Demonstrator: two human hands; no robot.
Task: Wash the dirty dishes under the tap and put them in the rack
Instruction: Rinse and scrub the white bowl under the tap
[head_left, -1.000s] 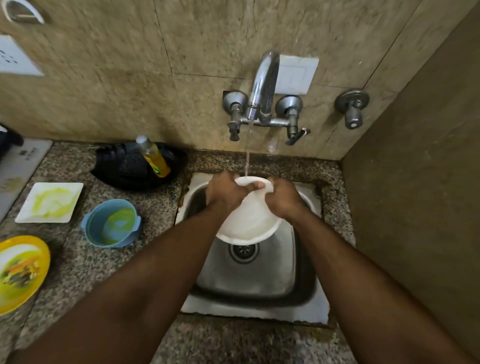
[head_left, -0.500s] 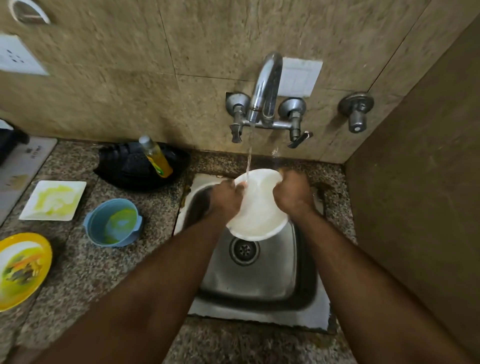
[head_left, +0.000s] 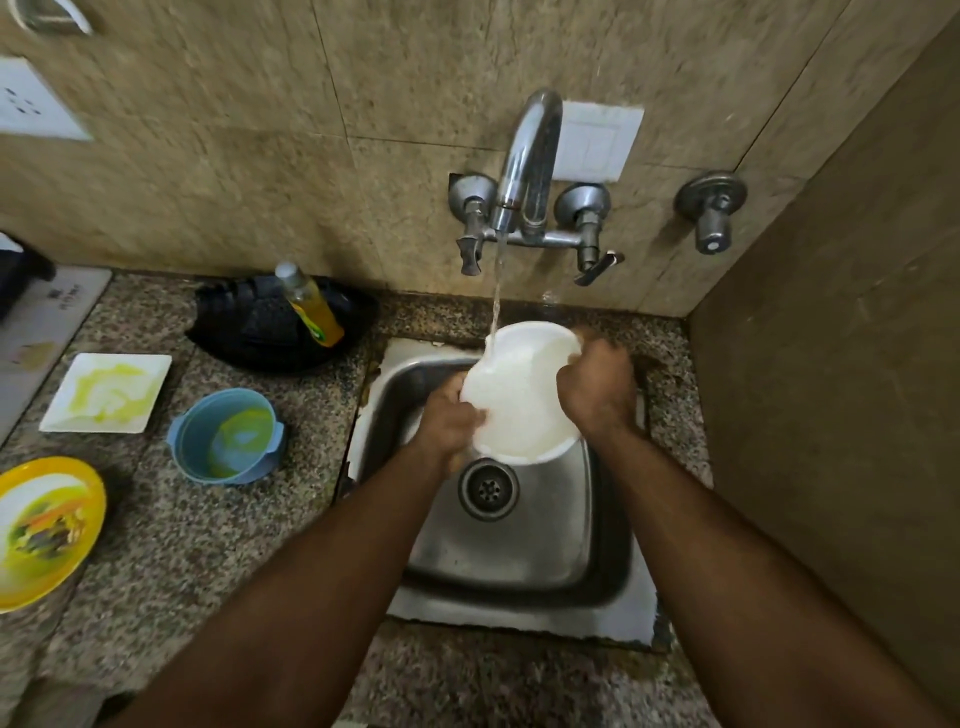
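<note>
White and round, the bowl (head_left: 519, 395) is up over the sink (head_left: 524, 551), tipped on its side. Water from the tap (head_left: 527, 161) runs down onto its top edge. The left hand (head_left: 449, 421) holds the bowl's left edge, fingers curled round it. The right hand (head_left: 597, 387) grips the right edge the same way.

To do this step well, I think the hands should turn the bowl slowly, so the water gets to every part, inside and out. A wet bowl is slippery, so both hands need a good firm hold. Keeping it low over the sink means less splashing onto the worktop (head_left: 171, 561).

More dishes wait on the left. A blue cup (head_left: 228, 436) with yellow mess in it is nearest the sink. Past it sits a white square plate (head_left: 106, 392) with yellow smears. A yellow plate (head_left: 44, 530) with food bits is at the far left. A black rack (head_left: 270, 327) is at the back, by the wall, with a soap bottle (head_left: 311, 304) leaning in it. That rack looks like the place for the clean bowl.
</note>
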